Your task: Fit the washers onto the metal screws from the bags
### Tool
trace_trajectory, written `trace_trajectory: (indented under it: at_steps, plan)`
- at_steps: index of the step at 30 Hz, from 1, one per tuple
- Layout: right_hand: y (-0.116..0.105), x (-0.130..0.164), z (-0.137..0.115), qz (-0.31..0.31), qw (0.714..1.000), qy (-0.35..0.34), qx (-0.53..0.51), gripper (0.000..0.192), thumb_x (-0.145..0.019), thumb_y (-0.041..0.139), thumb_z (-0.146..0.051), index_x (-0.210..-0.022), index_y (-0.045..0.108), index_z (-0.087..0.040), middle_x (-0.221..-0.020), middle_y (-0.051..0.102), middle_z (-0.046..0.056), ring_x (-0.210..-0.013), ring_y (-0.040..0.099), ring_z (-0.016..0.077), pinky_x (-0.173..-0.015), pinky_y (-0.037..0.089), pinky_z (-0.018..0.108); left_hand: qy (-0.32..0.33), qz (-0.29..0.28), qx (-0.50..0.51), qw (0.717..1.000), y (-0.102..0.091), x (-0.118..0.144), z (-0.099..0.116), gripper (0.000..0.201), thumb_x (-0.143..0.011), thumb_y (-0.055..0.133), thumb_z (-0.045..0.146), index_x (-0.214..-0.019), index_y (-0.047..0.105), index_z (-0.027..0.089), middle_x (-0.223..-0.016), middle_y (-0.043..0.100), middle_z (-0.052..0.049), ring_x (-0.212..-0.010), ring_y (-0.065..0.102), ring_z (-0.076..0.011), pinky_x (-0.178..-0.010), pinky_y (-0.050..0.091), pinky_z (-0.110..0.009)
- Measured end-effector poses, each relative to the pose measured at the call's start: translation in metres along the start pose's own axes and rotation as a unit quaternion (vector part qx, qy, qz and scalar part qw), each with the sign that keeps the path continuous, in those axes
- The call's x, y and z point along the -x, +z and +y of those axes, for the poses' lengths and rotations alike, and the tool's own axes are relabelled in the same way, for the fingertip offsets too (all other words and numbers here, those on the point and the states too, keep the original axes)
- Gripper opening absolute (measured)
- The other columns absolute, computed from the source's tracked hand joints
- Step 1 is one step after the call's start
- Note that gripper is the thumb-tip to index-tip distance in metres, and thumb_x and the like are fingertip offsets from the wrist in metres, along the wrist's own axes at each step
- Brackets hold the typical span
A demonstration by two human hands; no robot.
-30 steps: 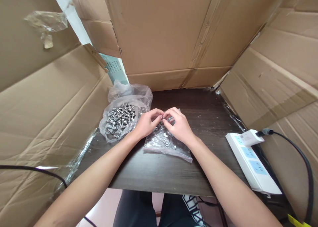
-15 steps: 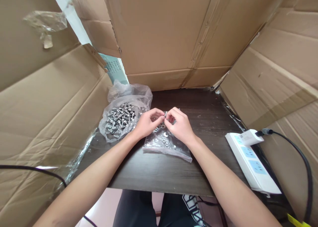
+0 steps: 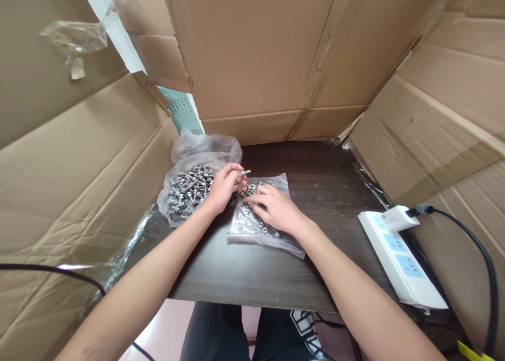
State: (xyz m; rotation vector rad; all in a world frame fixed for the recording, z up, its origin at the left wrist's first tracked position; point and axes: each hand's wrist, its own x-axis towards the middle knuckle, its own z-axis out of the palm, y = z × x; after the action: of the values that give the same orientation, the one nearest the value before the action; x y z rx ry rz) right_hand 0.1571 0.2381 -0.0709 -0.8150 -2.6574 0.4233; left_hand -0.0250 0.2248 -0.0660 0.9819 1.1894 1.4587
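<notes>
A small steel bolt (image 3: pixel 245 172) is pinched at one end between the fingertips of the left hand (image 3: pixel 224 187), its long axis lying nearly level and its free end pointing to the person's right, toward the far edge of a flat clear bag of washers and nuts (image 3: pixel 260 213). The bolt hangs just above the dark wooden table (image 3: pixel 276 277), between the two bags. The right hand (image 3: pixel 274 208) rests palm down on the flat bag, fingers spread and pressing on the loose hardware inside, nothing clasped in it as far as can be seen. Just beside the left hand, on its outer side, lies an open crumpled plastic bag heaped with assembled bolts (image 3: pixel 191 187). Cardboard walls (image 3: pixel 268 61) close in the table at the back and on both sides, with a scrap of clear tape (image 3: pixel 74 40) stuck to the left panel. At the table's right edge sits a white power strip (image 3: pixel 400 258) with a white charger (image 3: pixel 398 218) plugged in and a black cable (image 3: pixel 487 277) curving away.
</notes>
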Motion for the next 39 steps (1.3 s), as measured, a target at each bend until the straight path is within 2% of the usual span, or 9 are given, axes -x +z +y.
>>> trace_trajectory:
  at_steps: [5,12,14,17,19,22,31,39]
  plan:
    - [0.002,-0.001,-0.003,-0.020,0.999,-0.003,0.025,0.031,-0.100,0.054,-0.016,-0.119,0.076,-0.024,-0.095,0.063,0.008,-0.094,0.057,0.0240,-0.078,0.045,0.036,-0.030,-0.039,0.041,0.998,0.000,0.002,0.001,0.021,-0.069,0.056,0.020,-0.089,0.051,0.020,-0.075,0.060,0.003,-0.063,0.059,-0.0101,-0.058,0.051,-0.020]
    - [0.002,-0.001,-0.002,0.005,1.000,0.008,-0.022,0.013,-0.093,0.059,-0.013,-0.099,0.068,-0.019,-0.104,0.065,0.008,-0.100,0.057,0.0249,-0.084,0.047,0.037,0.043,-0.077,-0.041,0.995,-0.002,0.005,-0.002,0.015,-0.068,0.054,0.023,-0.082,0.050,0.019,-0.070,0.058,0.003,-0.060,0.056,-0.0110,-0.059,0.048,-0.022]
    - [0.003,-0.001,0.001,0.039,0.998,0.010,-0.057,0.010,-0.090,0.060,-0.012,-0.094,0.065,-0.020,-0.100,0.065,0.007,-0.098,0.058,0.0240,-0.084,0.047,0.037,0.080,-0.083,-0.083,0.990,-0.003,0.006,-0.004,0.012,-0.069,0.053,0.022,-0.080,0.050,0.019,-0.067,0.057,0.003,-0.059,0.055,-0.0114,-0.059,0.046,-0.023]
    - [0.003,-0.003,0.005,0.126,0.985,0.032,-0.111,0.007,-0.090,0.057,-0.013,-0.089,0.060,-0.020,-0.092,0.066,0.005,-0.089,0.060,0.0218,-0.082,0.047,0.036,0.126,-0.103,-0.133,0.978,-0.003,0.007,-0.005,0.008,-0.070,0.051,0.022,-0.077,0.051,0.019,-0.063,0.055,0.004,-0.058,0.053,-0.0118,-0.058,0.043,-0.024]
    - [0.001,-0.004,0.006,0.178,0.971,0.058,-0.149,0.005,-0.089,0.056,-0.016,-0.088,0.059,-0.021,-0.088,0.066,0.004,-0.083,0.061,0.0202,-0.078,0.048,0.034,0.138,-0.116,-0.157,0.971,-0.002,0.009,-0.006,0.006,-0.070,0.051,0.021,-0.075,0.051,0.019,-0.063,0.054,0.004,-0.058,0.052,-0.0118,-0.059,0.042,-0.024]
    - [-0.001,-0.005,0.004,0.209,0.949,0.096,-0.217,0.002,-0.088,0.057,-0.021,-0.089,0.059,-0.021,-0.083,0.068,0.002,-0.075,0.063,0.0179,-0.070,0.049,0.031,0.145,-0.129,-0.180,0.964,0.000,0.012,-0.005,0.006,-0.069,0.050,0.022,-0.073,0.051,0.018,-0.064,0.053,0.003,-0.059,0.052,-0.0119,-0.060,0.042,-0.025]
    - [-0.002,-0.005,0.000,0.197,0.911,0.116,-0.343,0.009,-0.083,0.065,-0.028,-0.087,0.060,-0.021,-0.083,0.072,0.004,-0.079,0.070,0.0193,-0.069,0.054,0.032,0.178,-0.127,-0.209,0.953,-0.002,0.011,-0.010,0.004,-0.071,0.049,0.019,-0.074,0.052,0.018,-0.066,0.054,0.003,-0.061,0.051,-0.0123,-0.060,0.042,-0.024]
    - [-0.003,-0.006,0.000,0.189,0.896,0.137,-0.378,0.019,-0.085,0.068,-0.037,-0.080,0.059,-0.021,-0.079,0.069,0.002,-0.070,0.066,0.0168,-0.067,0.054,0.032,0.195,-0.125,-0.228,0.946,-0.003,0.011,-0.012,0.005,-0.072,0.050,0.017,-0.076,0.053,0.018,-0.070,0.054,0.003,-0.063,0.051,-0.0119,-0.061,0.042,-0.024]
